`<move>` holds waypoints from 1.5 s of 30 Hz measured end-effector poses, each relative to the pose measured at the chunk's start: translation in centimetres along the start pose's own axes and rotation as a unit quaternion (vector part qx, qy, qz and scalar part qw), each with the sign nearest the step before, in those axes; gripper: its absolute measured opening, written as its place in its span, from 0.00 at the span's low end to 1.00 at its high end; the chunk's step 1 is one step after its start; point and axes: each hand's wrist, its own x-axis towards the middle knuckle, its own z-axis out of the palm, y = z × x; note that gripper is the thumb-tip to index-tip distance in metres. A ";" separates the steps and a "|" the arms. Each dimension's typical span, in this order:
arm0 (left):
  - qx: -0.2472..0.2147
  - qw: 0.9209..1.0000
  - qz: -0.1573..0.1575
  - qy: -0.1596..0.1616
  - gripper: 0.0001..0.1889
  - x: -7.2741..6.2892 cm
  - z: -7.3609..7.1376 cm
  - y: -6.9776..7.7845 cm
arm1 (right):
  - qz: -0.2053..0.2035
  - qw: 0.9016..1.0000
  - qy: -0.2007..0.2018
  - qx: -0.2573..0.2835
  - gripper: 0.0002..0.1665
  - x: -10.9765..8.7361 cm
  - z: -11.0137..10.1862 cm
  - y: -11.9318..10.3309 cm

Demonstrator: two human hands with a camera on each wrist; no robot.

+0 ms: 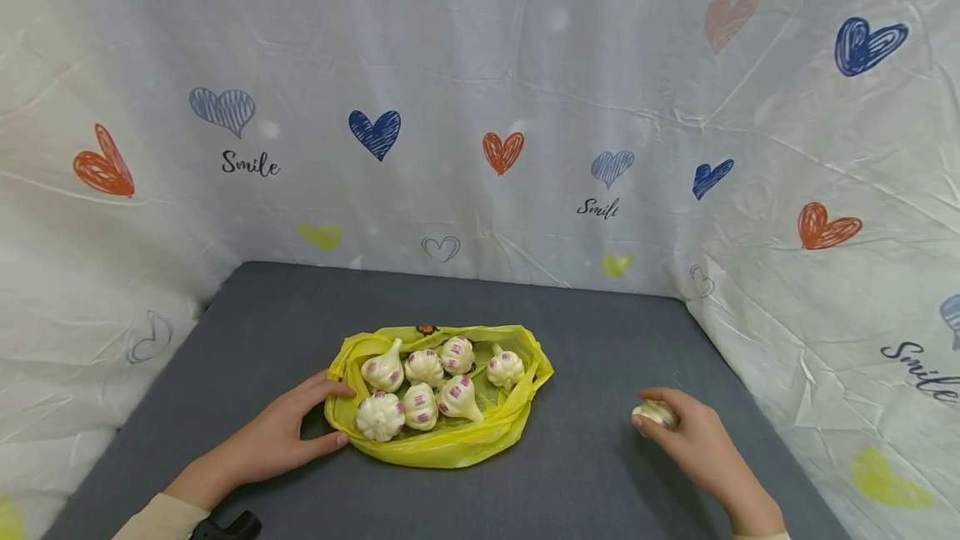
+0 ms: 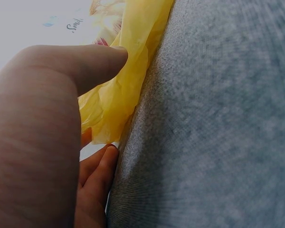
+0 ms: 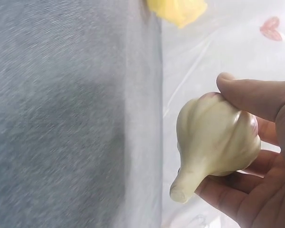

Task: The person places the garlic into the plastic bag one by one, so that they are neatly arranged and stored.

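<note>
A yellow plastic bag, its mouth spread wide, sits on the dark grey table with several garlic bulbs inside, white with purple marks. My left hand touches the bag's left side, thumb and fingers apart and fairly straight. In the left wrist view, the thumb lies against the yellow plastic, and other fingers show low beside it. Out to the right, my right hand holds one garlic bulb between thumb and fingers. That bulb is above the table, its stem tilted downward in the right wrist view.
The grey table reaches back to a white curtain printed with hearts and the word "Smile". The curtain also hangs along the left and right sides. A black band is on the left wrist.
</note>
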 end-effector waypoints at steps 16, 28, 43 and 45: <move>-0.011 1.000 -0.003 -0.015 0.28 0.2 0.1 0.3 | -0.019 1.000 -0.016 0.010 0.22 2.0 0.2 -2.2; -0.004 1.000 0.006 0.011 0.26 0.0 0.1 -0.3 | -0.044 0.998 -0.036 0.029 0.24 4.3 0.2 -5.0; -0.006 1.000 -0.004 0.003 0.26 0.0 0.1 -0.1 | -0.069 0.995 -0.046 0.045 0.26 5.6 0.8 -7.6; -0.006 1.000 -0.001 0.002 0.26 -0.1 0.1 -0.1 | -0.073 0.995 -0.048 0.045 0.25 5.8 0.9 -7.9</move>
